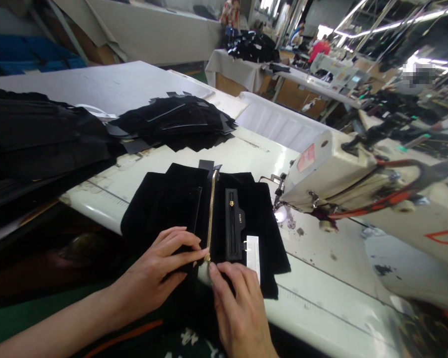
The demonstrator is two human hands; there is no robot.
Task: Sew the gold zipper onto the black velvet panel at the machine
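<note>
A black fabric panel lies flat on the sewing table, with a gold-toothed zipper running down its middle. My left hand rests on the panel's left part, thumb and forefinger closed at the zipper's near end, by a small gold slider. My right hand is just right of that end, its fingers bent over the panel's near edge, the thumb beside the zipper. Right of the zipper is a black trim strip with a gold pull and small lettering. A white label sits beside it.
A sewing machine with its lamp lit stands close on the right. Black fabric pieces lie in a stack behind the panel and a larger pile at left. A white trough adjoins the table; people work in the background.
</note>
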